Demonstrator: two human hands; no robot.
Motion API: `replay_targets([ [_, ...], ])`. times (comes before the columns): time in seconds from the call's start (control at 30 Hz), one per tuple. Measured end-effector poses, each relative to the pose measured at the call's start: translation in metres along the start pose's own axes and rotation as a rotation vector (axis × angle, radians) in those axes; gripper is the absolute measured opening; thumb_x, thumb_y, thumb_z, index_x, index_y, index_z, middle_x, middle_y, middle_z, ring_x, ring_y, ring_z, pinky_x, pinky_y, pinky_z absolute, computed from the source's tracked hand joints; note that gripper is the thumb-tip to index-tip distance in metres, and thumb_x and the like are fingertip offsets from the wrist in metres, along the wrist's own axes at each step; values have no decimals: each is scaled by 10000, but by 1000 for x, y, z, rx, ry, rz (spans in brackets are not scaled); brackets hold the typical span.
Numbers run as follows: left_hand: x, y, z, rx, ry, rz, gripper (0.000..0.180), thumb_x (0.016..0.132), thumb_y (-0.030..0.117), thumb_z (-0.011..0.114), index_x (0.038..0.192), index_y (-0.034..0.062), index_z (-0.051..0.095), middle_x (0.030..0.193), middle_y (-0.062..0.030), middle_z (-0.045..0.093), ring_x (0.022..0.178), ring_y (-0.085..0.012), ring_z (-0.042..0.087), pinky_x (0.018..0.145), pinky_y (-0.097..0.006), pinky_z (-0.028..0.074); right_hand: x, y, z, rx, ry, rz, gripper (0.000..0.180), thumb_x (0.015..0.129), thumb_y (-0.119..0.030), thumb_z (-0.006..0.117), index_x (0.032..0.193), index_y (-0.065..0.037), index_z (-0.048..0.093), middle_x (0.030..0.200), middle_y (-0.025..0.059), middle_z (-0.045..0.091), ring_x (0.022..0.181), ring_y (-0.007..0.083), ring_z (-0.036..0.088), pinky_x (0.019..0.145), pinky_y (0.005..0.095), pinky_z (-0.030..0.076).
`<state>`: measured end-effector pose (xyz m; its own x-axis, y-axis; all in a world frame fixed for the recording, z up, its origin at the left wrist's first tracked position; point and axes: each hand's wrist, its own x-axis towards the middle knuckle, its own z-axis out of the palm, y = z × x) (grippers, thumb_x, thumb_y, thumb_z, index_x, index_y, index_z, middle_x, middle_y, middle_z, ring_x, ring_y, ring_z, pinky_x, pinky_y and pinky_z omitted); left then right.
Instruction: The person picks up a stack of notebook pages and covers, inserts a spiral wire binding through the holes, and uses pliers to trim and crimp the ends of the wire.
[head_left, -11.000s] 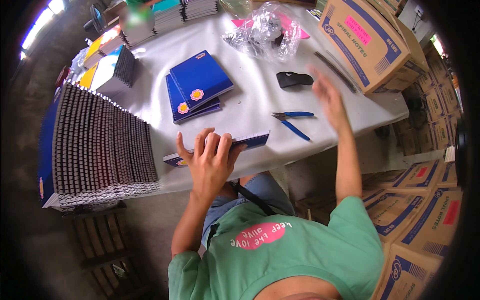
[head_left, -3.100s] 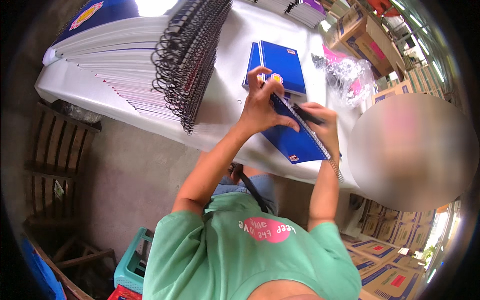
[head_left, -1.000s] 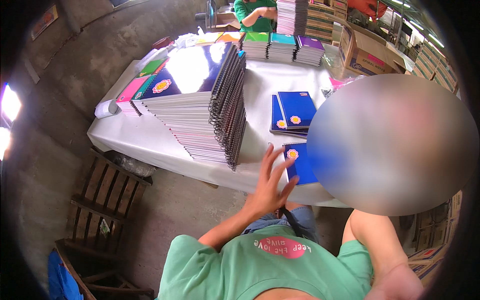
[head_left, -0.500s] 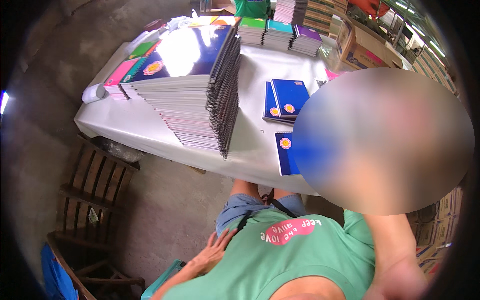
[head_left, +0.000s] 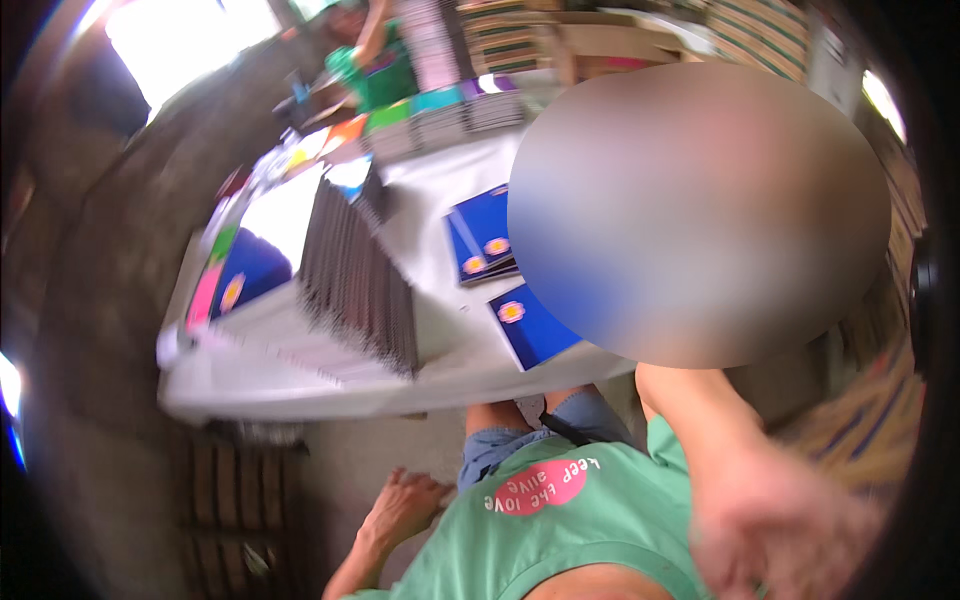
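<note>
My left hand hangs beside my hip near the denim shorts, fingers loosely apart and nothing visible in it. My right arm is bent back, bringing my right hand up close in front of my green shirt; it is smeared, so its fingers and any contents cannot be made out. On the table before me lies a blue notebook with a flower on its cover. Just beyond it rests a small pile of similar blue notebooks. Left of these stands a tall stack of spiral notebooks.
A white-covered table holds short stacks of green, teal and purple notebooks at its far side. Behind it is a person in green, near cardboard boxes. A wooden slatted chair stands lower left. A blurred oval covers the table's right side.
The whole view has swung, shifting the table's things leftward. My left hand has come away from my hip, where it lay flat. My right hand shows more fully, still raised.
</note>
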<state>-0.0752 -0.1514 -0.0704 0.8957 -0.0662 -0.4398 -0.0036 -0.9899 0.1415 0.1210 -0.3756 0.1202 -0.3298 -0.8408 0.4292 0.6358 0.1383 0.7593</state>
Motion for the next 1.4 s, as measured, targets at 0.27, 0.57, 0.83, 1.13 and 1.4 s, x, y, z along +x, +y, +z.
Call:
replay_targets([
  [0.27, 53, 56, -81, -107, 1613, 270, 376, 791, 256, 658, 1084, 38, 570, 1008, -127, 589, 1016, -283, 553, 910, -405, 419, -109, -172, -254, -1398, -179, 1983, 781, 910, -404, 493, 1450, -60, 46, 1490, 190, 116, 1360, 317, 179, 1095, 423, 171],
  [0.57, 101, 84, -98, -283, 1495, 458, 337, 778, 204, 646, 1066, 38, 585, 1072, -151, 556, 1046, -301, 543, 907, -418, 424, 6, -272, -208, -459, -2383, 2775, 310, 798, -208, 546, 1048, -61, 656, 997, 122, 658, 948, 288, 627, 755, 485, 493],
  [0.83, 100, 86, -111, -335, 1503, 483, 308, 767, 157, 635, 1049, 39, 598, 1128, -171, 527, 1072, -317, 534, 903, -429, 428, -67, -225, -179, -470, -2541, 2310, 240, 791, -201, 563, 958, -81, 687, 985, 130, 667, 918, 312, 643, 733, 434, 519],
  [1.13, 119, 64, -116, -442, 1434, 385, 283, 754, 104, 623, 1030, 40, 613, 1192, -194, 495, 1101, -335, 523, 900, -442, 433, -100, -84, -208, 536, -1068, 2299, 147, 816, -177, 682, 891, -50, 682, 878, 88, 684, 862, 189, 641, 832, 347, 492],
  [1.4, 242, -3, -19, -568, 892, -358, 434, 852, 217, 603, 1239, 49, 505, 1241, -231, 467, 1118, -370, 492, 909, -420, 419, -223, -29, -318, -898, -1699, 2215, 402, 859, -251, 596, 1201, -44, 551, 899, 98, 660, 814, 154, 616, 766, 285, 481],
])
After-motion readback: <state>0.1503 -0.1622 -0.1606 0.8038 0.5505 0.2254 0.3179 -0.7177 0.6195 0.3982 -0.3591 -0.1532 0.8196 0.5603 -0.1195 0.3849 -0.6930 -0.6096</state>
